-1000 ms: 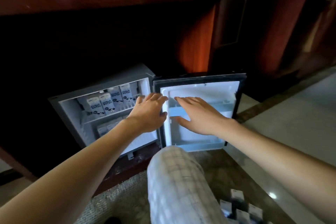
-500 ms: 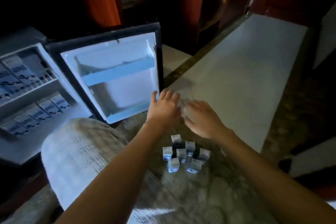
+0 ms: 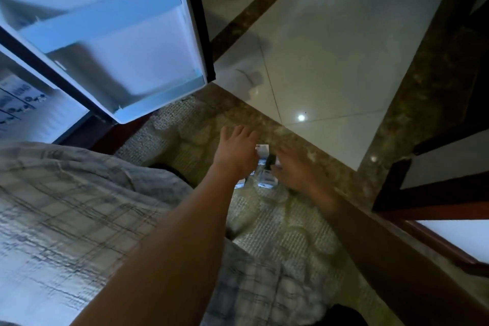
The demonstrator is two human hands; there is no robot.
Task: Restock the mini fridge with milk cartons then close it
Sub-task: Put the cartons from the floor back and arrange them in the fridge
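Observation:
Several small white milk cartons (image 3: 266,179) stand in a cluster on the patterned rug, mostly covered by my hands. My left hand (image 3: 236,153) lies over the cluster's left side with its fingers spread. My right hand (image 3: 294,167) is blurred at the cluster's right side, touching or nearly touching a carton; its grip is unclear. The mini fridge door (image 3: 119,42) hangs wide open at the upper left, its white inner shelves bare. At the far left edge, the fridge interior (image 3: 18,100) shows cartons lying in rows.
My knee in checked trousers (image 3: 79,206) fills the lower left, between me and the fridge. The rug (image 3: 277,227) borders a brown marble strip and pale floor tiles (image 3: 330,47). Dark wooden furniture (image 3: 436,193) stands at the right.
My view swung down and right from the fridge to the floor. Both hands left the open door and dropped onto the cartons on the rug.

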